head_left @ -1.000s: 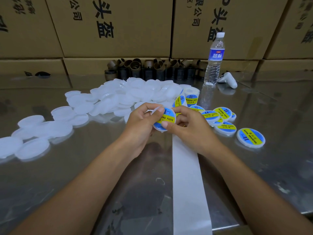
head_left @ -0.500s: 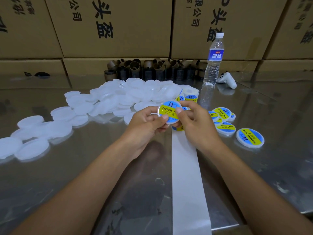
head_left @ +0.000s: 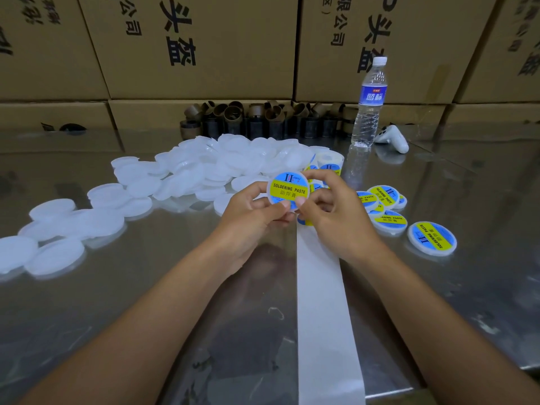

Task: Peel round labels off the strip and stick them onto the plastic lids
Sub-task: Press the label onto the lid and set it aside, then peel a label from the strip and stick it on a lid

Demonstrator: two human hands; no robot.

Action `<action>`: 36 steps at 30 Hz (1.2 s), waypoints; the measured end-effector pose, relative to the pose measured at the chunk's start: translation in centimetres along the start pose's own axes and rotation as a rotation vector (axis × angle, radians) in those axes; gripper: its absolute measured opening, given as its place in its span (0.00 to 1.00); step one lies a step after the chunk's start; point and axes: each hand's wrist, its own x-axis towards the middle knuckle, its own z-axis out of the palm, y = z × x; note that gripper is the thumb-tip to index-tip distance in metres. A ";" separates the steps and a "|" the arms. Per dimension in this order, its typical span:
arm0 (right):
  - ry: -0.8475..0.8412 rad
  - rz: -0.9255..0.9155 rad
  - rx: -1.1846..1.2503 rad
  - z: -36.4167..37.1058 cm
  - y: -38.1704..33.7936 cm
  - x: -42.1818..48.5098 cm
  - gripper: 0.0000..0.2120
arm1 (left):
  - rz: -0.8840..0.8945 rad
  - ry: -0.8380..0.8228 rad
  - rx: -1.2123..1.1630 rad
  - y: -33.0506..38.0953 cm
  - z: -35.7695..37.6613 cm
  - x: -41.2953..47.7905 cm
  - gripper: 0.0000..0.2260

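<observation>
- Steel-topped table [head_left: 117, 302] fills the near ground, shiny and scuffed, with both bare forearms reaching forward over it.
- White backing strip [head_left: 324, 317] lies flat on the table, running from the near edge straight up to the hands; the stretch in view carries no labels.
- Left hand [head_left: 248, 217] grips the held lid [head_left: 287, 190] from its left side, thumb on the lower rim and fingers curled behind it.
- Right hand [head_left: 330, 217] pinches the same lid from the right, thumb at the lower edge and fingertips over the top right rim.
- Held lid is raised off the table between the two hands, tilted to face the camera, with a blue and yellow round label [head_left: 289, 197] reading "SOLDERING PASTE" stuck on it.
- Finished lids [head_left: 432, 238], each bearing the same label, lie on the table to the right of the hands, some overlapping.
- Plain white lids [head_left: 204, 168] spread in a loose heap to the left and behind.
- Label roll [head_left: 330, 162] stands just behind the hands.
- Water bottle [head_left: 368, 103] stands upright farther back, a white controller [head_left: 393, 138] beside it.
- Brown cardboard cores [head_left: 263, 118] cluster at the far edge against stacked cardboard boxes [head_left: 204, 45].
</observation>
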 end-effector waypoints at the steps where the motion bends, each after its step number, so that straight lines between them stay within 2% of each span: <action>1: 0.004 -0.005 -0.001 0.0 0.0 0.0 0.14 | -0.002 -0.002 -0.001 0.0 0.0 0.0 0.06; 8: 0.060 -0.012 0.015 -0.2 -0.2 0.3 0.17 | -0.009 0.042 0.084 0.1 -0.1 0.1 0.09; 11: 0.229 0.025 0.045 -0.7 0.1 0.7 0.19 | -0.011 0.175 0.174 0.2 -0.9 0.6 0.11; 15: 0.495 0.170 0.091 -1.6 1.1 1.3 0.19 | 0.073 0.397 0.495 -0.2 -2.4 1.5 0.09; 18: 0.666 0.365 0.196 -2.3 2.0 2.0 0.17 | 0.080 0.419 0.766 -1.0 -3.3 1.9 0.11; 21: 0.772 0.489 0.276 -2.8 2.6 2.4 0.14 | 0.027 0.365 0.914 -1.4 -3.8 1.8 0.15; 24: 0.817 0.509 0.308 -2.9 2.8 2.5 0.13 | 0.015 0.319 1.019 -1.3 -3.8 1.5 0.18; 30: 0.755 0.552 0.353 -3.2 2.9 2.7 0.21 | 0.011 0.259 1.202 -1.0 -3.6 1.0 0.18; 36: 0.777 0.485 0.230 -2.9 2.3 2.4 0.17 | 0.061 0.255 1.203 -0.8 -3.3 0.7 0.16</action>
